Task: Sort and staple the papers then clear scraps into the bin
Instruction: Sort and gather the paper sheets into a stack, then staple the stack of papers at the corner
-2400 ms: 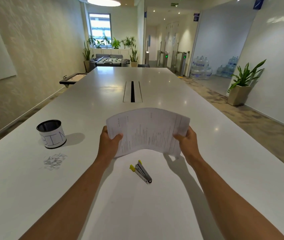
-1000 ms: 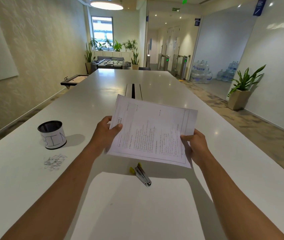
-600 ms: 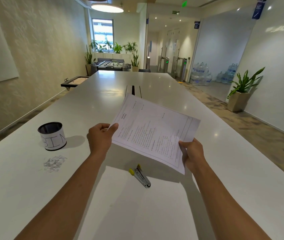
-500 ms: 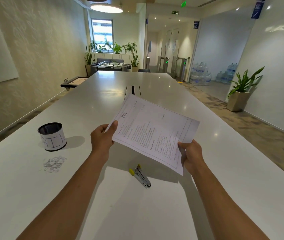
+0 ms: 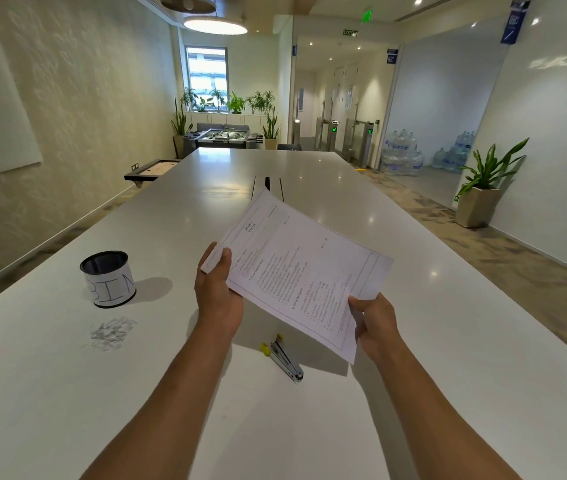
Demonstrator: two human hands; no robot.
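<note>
Both hands hold the papers [image 5: 304,271] in the air above the middle of the counter [image 5: 448,341], tilted, printed side up; the left hand [image 5: 218,289] pinches the near-left corner, thumb on top, and the right hand [image 5: 375,322] grips the near-right edge. The step in hand looks like squaring the sheets before stapling; it would go best by tapping one edge on the counter until the corners meet, then keeping one hand pinched on them while the other fetches the stapler [image 5: 285,358], which lies directly below, toward the near edge. The sheets are thin, limp and apt to slide and fan; how many there are I cannot tell. The stapler is small, metal, with yellow tips; the bin [image 5: 108,278] is a dark mesh cylinder with a white label, toward the left edge; the scraps [image 5: 112,332], a loose pile of tiny bits, lie just nearer than it; the counter is smooth, glossy and white.
</note>
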